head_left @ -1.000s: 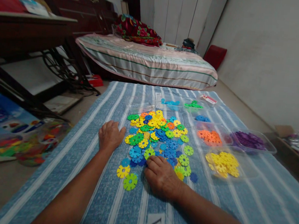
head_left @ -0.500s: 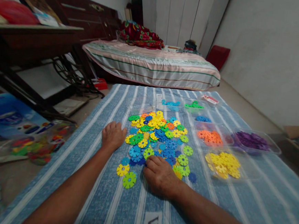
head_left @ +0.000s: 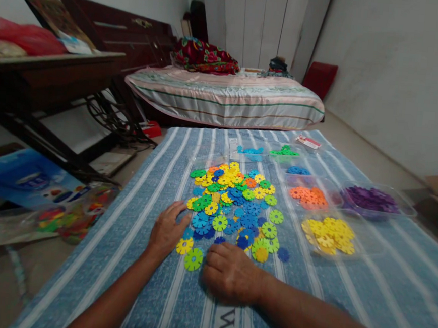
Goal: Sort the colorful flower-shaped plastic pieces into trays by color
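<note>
Notched plastic discs (head_left: pixel 229 177) in yellow, green, orange and several blues lie loosely heaped on the striped cloth. My left hand (head_left: pixel 167 228) rests at the heap's left edge, fingers stretched and apart, near a light blue disc (head_left: pixel 188 233) and a yellow disc (head_left: pixel 184 245). At the near edge, my right hand (head_left: pixel 230 273) is closed with its fingers curled downward; whatever they hold, if anything, is hidden. A dark blue disc (head_left: pixel 219 240) lies just beyond its knuckles. Between both hands is a lime green disc (head_left: pixel 194 259).
Clear trays on the right hold orange discs (head_left: pixel 309 197), purple discs (head_left: pixel 370 198) and yellow discs (head_left: pixel 329 234). Farther back are trays with light blue pieces (head_left: pixel 250 150), green pieces (head_left: pixel 284 150) and blue pieces (head_left: pixel 298 170). A bed (head_left: pixel 224 96) stands past the table.
My right hand has drawn back toward me, uncovering discs at the heap's near edge. My left hand has moved nearer along the heap's left side. The view has shifted slightly.
</note>
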A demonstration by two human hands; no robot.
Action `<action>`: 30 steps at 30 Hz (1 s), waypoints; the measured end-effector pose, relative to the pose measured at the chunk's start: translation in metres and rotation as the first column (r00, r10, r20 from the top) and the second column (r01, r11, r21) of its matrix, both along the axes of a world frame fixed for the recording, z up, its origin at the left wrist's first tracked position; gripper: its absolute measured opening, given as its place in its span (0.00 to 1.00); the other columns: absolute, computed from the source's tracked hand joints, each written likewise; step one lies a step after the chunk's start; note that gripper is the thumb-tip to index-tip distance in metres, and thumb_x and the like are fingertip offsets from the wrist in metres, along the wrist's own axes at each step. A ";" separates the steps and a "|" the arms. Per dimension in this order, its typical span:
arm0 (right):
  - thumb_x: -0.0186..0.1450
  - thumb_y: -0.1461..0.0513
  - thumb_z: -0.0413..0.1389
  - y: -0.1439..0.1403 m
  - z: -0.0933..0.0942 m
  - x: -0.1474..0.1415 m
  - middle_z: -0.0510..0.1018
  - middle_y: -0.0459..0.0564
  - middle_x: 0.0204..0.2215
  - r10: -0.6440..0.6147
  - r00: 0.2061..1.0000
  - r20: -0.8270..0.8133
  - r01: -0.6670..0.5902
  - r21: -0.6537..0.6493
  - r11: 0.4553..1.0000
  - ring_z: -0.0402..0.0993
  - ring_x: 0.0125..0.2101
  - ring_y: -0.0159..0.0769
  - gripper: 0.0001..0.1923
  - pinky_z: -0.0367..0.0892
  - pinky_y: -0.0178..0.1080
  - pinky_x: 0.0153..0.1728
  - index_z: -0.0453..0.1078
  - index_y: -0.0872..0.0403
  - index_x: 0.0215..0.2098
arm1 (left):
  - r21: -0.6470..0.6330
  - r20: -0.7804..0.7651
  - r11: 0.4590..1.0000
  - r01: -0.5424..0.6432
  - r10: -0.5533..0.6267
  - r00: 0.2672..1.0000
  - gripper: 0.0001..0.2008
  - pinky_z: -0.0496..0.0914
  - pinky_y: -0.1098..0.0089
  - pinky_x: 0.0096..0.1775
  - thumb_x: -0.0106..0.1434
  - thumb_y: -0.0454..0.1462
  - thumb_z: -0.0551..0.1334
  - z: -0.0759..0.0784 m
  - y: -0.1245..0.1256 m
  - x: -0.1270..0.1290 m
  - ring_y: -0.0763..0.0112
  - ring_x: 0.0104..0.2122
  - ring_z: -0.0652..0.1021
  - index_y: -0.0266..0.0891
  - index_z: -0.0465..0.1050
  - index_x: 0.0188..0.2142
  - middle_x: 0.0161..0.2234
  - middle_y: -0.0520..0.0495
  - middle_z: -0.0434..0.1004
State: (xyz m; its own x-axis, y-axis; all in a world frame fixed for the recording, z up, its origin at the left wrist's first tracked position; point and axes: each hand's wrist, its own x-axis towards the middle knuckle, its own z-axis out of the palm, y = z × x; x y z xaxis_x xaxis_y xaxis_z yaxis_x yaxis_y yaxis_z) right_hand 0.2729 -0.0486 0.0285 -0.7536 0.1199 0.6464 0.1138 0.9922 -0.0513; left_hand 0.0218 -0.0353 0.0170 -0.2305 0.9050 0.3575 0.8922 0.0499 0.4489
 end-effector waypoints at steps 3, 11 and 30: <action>0.64 0.65 0.55 -0.006 0.001 -0.001 0.69 0.47 0.25 0.041 0.999 0.026 -0.041 -0.017 0.999 0.62 0.28 0.35 0.09 0.54 0.40 0.28 0.65 0.53 0.26 | 0.018 -0.008 0.998 0.062 -0.062 0.998 0.17 0.70 0.54 0.59 0.63 0.46 0.58 0.000 -0.011 0.011 0.57 0.54 0.77 0.40 0.78 0.44 0.53 0.41 0.79; 0.64 0.67 0.55 -0.010 -0.006 -0.005 0.72 0.51 0.30 -0.074 0.994 0.075 0.080 -0.080 0.994 0.65 0.33 0.39 0.04 0.59 0.42 0.33 0.68 0.54 0.30 | 0.071 -0.122 0.995 0.077 -0.068 0.990 0.18 0.71 0.49 0.57 0.65 0.44 0.57 -0.005 -0.029 0.037 0.53 0.55 0.77 0.39 0.78 0.47 0.54 0.38 0.79; 0.65 0.66 0.57 -0.013 -0.008 -0.002 0.76 0.57 0.35 -0.424 0.901 0.088 0.431 -0.083 0.899 0.66 0.43 0.50 0.03 0.65 0.50 0.44 0.73 0.56 0.34 | 0.169 -0.141 0.978 0.119 -0.096 0.985 0.11 0.73 0.53 0.55 0.65 0.41 0.59 -0.006 -0.041 0.049 0.57 0.52 0.78 0.41 0.77 0.42 0.50 0.41 0.81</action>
State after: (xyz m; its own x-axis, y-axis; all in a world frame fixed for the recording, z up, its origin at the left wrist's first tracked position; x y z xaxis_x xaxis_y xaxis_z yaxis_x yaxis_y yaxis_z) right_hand 0.2706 -0.0611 0.0201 -0.6560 0.5001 0.5652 0.5323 0.8375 -0.1233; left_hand 0.0706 -0.0759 0.0110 -0.0759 0.8419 0.5343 0.9396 -0.1190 0.3210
